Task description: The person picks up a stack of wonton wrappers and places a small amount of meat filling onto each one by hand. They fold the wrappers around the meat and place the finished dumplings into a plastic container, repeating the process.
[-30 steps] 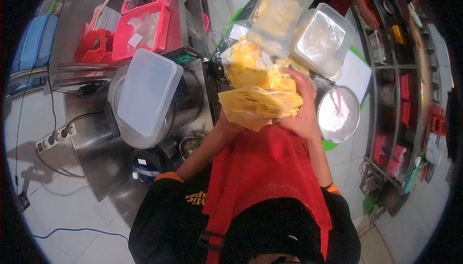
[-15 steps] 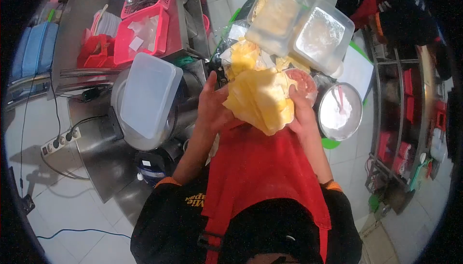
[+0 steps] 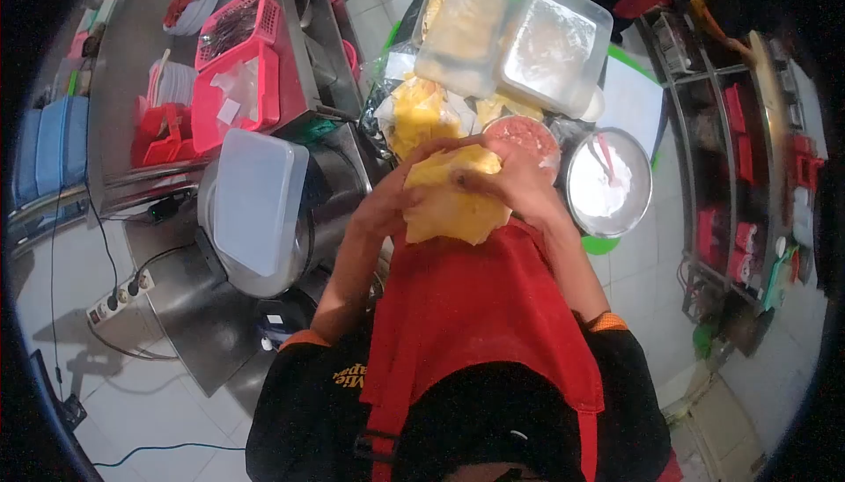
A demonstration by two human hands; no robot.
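Observation:
A stack of thin yellow dough sheets [image 3: 458, 218], like dumpling wrappers, is gripped between my two hands in front of the red apron. My left hand [image 3: 385, 202] closes on its left edge. On the right side, my right hand [image 3: 526, 184] has its thumb across the top sheets and its fingers behind. Just beyond lie more yellow dough sheets [image 3: 418, 117] on a plastic wrapping. A bowl of pinkish minced filling [image 3: 525, 137] sits behind my right hand. Farther right stands a metal bowl [image 3: 647, 205] of white powder, with a pink spoon [image 3: 607, 154] in it.
Two translucent tubs [image 3: 466, 37] [image 3: 563, 51] stand at the back of the work surface. To the left, a plastic lid [image 3: 261, 205] rests on a large round metal pot. Pink baskets [image 3: 236, 99] are on the steel counter. A metal shelf rack [image 3: 717, 165] stands right; another person is partly visible at top right.
The stack of dough sheets has come closer to the apron. My left hand, spread open beside it before, now grips it. My right thumb has moved across its top. The view has shifted slightly.

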